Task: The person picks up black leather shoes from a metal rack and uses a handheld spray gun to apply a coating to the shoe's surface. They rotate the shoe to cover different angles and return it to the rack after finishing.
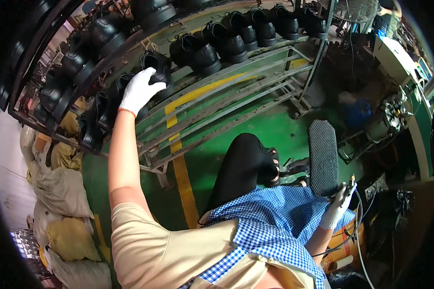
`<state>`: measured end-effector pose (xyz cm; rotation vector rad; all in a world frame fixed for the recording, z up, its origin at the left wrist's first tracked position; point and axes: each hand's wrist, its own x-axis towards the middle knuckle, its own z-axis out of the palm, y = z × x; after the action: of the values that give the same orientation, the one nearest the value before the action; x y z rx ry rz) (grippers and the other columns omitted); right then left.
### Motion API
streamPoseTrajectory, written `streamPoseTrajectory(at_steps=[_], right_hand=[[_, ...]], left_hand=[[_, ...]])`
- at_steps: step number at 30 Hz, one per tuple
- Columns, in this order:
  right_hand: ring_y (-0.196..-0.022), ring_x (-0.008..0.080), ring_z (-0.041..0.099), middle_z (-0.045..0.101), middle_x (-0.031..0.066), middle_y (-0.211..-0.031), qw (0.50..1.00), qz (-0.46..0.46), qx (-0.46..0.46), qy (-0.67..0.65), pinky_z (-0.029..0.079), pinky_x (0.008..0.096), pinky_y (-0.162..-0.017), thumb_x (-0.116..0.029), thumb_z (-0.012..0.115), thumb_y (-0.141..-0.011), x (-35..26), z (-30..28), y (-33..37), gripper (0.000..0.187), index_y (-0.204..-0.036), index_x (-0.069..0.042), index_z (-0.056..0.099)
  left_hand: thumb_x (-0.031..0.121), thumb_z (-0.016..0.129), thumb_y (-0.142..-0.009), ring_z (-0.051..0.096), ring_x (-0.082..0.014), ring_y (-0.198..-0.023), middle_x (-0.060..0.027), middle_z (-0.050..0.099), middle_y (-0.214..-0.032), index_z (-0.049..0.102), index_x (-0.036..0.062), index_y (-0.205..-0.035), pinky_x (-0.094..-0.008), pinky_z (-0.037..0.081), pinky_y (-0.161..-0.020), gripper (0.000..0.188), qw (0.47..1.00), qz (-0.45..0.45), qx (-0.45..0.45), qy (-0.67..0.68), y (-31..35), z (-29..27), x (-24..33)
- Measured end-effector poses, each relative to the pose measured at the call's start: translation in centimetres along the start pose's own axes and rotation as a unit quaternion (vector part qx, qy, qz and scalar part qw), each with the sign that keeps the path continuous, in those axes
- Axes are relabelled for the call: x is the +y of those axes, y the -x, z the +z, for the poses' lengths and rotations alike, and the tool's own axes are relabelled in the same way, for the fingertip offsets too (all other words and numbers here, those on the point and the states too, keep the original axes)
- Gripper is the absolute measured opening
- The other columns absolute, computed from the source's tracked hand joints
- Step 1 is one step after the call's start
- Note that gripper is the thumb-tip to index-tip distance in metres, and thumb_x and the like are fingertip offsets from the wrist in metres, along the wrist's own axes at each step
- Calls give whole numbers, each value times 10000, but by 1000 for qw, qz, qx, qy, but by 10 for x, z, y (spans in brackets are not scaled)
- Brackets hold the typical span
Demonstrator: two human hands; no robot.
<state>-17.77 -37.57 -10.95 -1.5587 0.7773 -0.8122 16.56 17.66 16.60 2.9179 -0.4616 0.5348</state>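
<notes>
My left hand, in a white knit glove, reaches to the shoe rack on the left. Its thumb and fingers are spread at the heel end of a black leather shoe; whether they press on it I cannot tell. Other black lace-up shoes stand in a row beside it. Low on the right, my right hand wears a white glove with blackened fingers. They close round a small hose-fed hand tool with a brass-coloured tip; a pale hose runs down from it.
An elongated dark textured pad stands just beyond my right hand. The metal rack spans the front, with an upper shelf of shoes at left. Sacks are piled at left. Machinery and a cardboard box are at right.
</notes>
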Motion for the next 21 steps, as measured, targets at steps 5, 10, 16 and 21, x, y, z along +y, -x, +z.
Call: streamPoseTrajectory(at_steps=[5, 10, 16, 21], right_hand=[[-1019, 184, 569, 571, 80, -1205, 965, -129, -72, 217, 504, 333, -903, -65, 681, -973, 8, 7, 4, 506, -1458, -25, 545], [-938, 166, 616, 616, 49, -1100, 990, 66, -122, -24, 528, 312, -801, -150, 702, -1005, -33, 37, 32, 395, -1316, 13, 520], [-812, 354, 605, 594, 186, -943, 989, -38, -93, 111, 512, 425, -767, -161, 737, -946, -22, 49, 37, 333, -1182, 0, 568], [-850, 385, 633, 616, 183, -935, 980, -99, -104, 136, 525, 448, -768, -107, 743, -886, -44, 30, 51, 266, -1107, -20, 622]], left_hand=[[393, 764, -894, 640, -400, -1219, -244, 670, -1299, 641, -25, -1281, -450, 509, -1028, 583, 999, -13, 40, 26, 25, -2, 59], [114, 821, -805, 647, -317, -799, -157, 658, -917, 643, 12, -988, -399, 518, -736, 275, 977, 26, 36, 206, 122, -16, 169], [122, 981, -656, 582, -293, -664, -105, 570, -801, 567, 60, -932, -399, 466, -589, 502, 895, 268, -50, 353, 151, 24, 253], [52, 917, -721, 618, -291, -693, -108, 603, -802, 644, 34, -928, -388, 491, -620, 343, 825, 404, -107, 381, 119, 71, 336]])
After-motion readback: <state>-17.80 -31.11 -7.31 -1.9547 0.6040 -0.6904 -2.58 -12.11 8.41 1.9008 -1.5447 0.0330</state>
